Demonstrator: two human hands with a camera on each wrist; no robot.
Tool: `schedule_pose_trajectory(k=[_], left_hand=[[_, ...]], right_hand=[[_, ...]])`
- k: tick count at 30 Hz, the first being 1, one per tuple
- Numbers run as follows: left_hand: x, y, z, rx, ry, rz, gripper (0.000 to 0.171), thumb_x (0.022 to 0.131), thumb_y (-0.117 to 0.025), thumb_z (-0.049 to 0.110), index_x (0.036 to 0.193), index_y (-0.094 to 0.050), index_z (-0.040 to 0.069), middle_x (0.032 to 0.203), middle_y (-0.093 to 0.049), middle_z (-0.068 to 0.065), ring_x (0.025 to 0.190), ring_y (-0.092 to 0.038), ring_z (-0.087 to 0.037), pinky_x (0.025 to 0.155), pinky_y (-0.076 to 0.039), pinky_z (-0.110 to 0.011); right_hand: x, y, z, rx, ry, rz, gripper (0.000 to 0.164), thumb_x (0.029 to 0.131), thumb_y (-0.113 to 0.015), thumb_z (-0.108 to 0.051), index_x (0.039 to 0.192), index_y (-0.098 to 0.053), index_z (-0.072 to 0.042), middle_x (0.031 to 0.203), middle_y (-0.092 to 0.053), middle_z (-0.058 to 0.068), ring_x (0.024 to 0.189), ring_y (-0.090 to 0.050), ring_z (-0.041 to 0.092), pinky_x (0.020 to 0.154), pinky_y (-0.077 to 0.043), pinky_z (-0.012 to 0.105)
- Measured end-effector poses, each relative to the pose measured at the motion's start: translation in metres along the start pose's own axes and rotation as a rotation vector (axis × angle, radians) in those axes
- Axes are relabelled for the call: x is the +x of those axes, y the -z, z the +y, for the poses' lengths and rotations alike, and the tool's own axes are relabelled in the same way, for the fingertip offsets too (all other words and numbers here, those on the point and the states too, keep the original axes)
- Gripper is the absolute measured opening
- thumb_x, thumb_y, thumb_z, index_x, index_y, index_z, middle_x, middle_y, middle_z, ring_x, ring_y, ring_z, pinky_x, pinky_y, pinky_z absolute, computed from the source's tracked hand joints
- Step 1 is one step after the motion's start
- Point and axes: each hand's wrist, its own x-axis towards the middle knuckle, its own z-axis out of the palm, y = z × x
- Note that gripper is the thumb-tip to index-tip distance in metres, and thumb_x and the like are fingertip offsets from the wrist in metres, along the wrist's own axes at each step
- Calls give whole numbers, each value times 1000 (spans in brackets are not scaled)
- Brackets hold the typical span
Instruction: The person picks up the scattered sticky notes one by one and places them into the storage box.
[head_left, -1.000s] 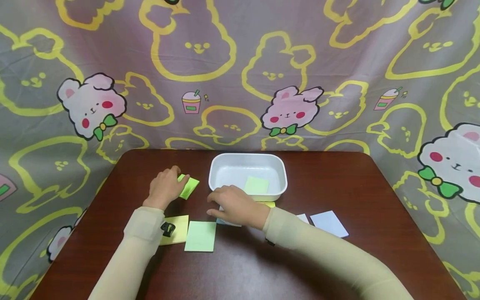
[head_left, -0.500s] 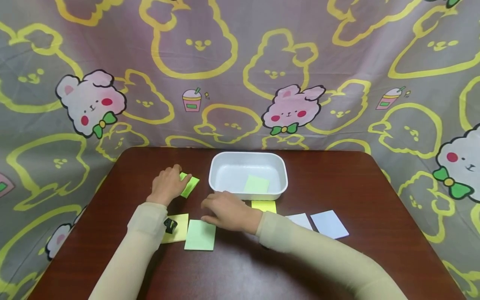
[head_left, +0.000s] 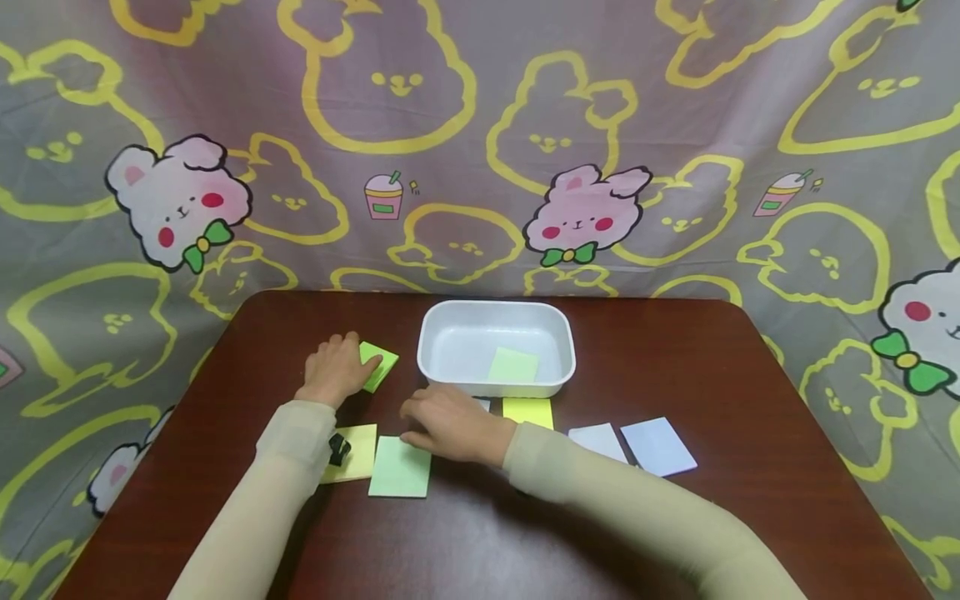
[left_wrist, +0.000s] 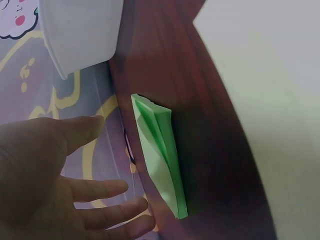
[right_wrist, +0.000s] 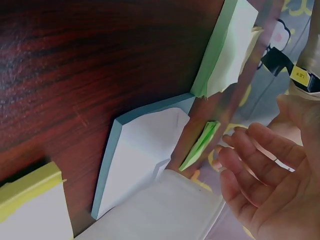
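Observation:
My left hand (head_left: 333, 367) hovers at the left edge of a bright green sticky-note pad (head_left: 382, 364), fingers loosely spread. In the left wrist view this pad (left_wrist: 157, 155) lies just beyond the fingertips, its upper sheets lifting away. My right hand (head_left: 453, 421) is in front of the white tray (head_left: 495, 307), over a blue sticky-note pad that it mostly hides in the head view. The right wrist view shows this blue pad (right_wrist: 140, 155) on the table, apart from the relaxed fingers (right_wrist: 255, 165). Neither hand holds anything. A pale green sticky note (head_left: 513, 365) lies inside the tray.
In the front row lie a pale yellow pad (head_left: 363, 450), a pale green pad (head_left: 400, 477), a bright yellow pad (head_left: 528, 411) against the tray, a whitish pad (head_left: 598, 442) and a light blue pad (head_left: 660, 446). A patterned curtain (head_left: 465, 167) hangs behind the table.
My right hand has shifted left and slightly towards me, uncovering more of the bright yellow and whitish pads. My left hand has barely moved beside the bright green pad.

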Motion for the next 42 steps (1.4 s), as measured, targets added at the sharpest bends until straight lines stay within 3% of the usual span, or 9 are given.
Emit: schedule_pose_trajectory(k=[14,24,31,36,42], left_hand=[[3,-10,3,44,31,-80,68,98,-62,42,137,-47,-12,128,-56,-36,119,-54,-54,93,-47,-64],[4,-14,5,68,23,-57,69,97,-66,39,137,-46,-13,125,-58,-36,116,-57,-53,90,-49,-63],[3,-12,3,17,38,-70,80,94,-70,38,144,-38,-15,128,-50,-40,110,-59,-55,87,-52,-62],[4,-11,1,-22,47,-67,71,89,-77,37,129,-51,-15,116,-51,-35,92,-62,-47,77,-53,-55],[5,-8,-2,-37,21,-59,51,84,-81,37,102,-66,-9,100,-57,-27,83,-57,-36,72,-51,-51]], right_hand=[[1,1,0,-4,-7,-12,22,95,-69,-39,100,-72,-18,90,-70,-5,84,-67,13,76,-52,29],[3,0,-1,-23,-26,-18,22,94,-69,-40,98,-72,-19,90,-69,-5,83,-67,14,75,-52,30],[3,0,-1,-32,-25,-19,23,94,-69,-41,99,-72,-19,90,-69,-5,82,-67,13,75,-52,29],[2,2,-2,-26,-21,-19,24,95,-69,-41,99,-72,-18,89,-69,-4,81,-67,14,74,-52,30],[2,4,-2,-20,-25,-28,24,95,-69,-41,100,-72,-18,90,-69,-5,81,-67,13,72,-52,29]])
